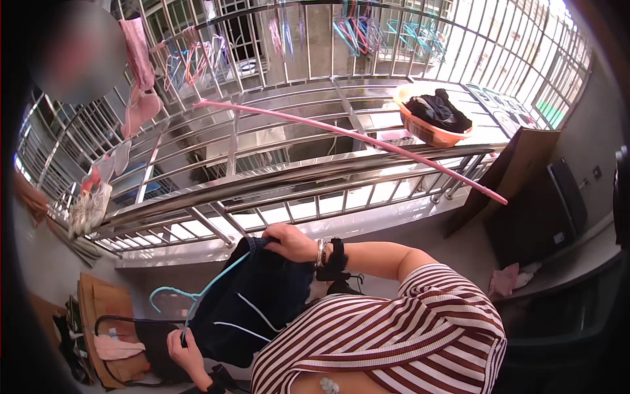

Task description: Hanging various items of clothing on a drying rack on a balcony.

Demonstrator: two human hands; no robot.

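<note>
A dark navy garment (226, 315) with two white cords hangs in front of me, spread between my hands. A turquoise clothes hanger (200, 295) is partly inside it, its hook pointing left and one arm running along the garment's edge toward my right hand. Closed on the upper corner of the garment, by the end of that hanger arm, is my right hand (289, 243). Lower down, my left hand (187, 354) pinches the garment's other corner near the hanger's second arm. The cloth hides the hanger's far part.
A pink pole (354, 134) lies slantwise across the metal railing (282, 176). Beyond it stands an orange basin (433, 135) of dark clothes. Several hangers (357, 33) hang from the window bars. White shoes (92, 209) are at the left, cardboard (108, 299) below, and a dark box (535, 217) at the right.
</note>
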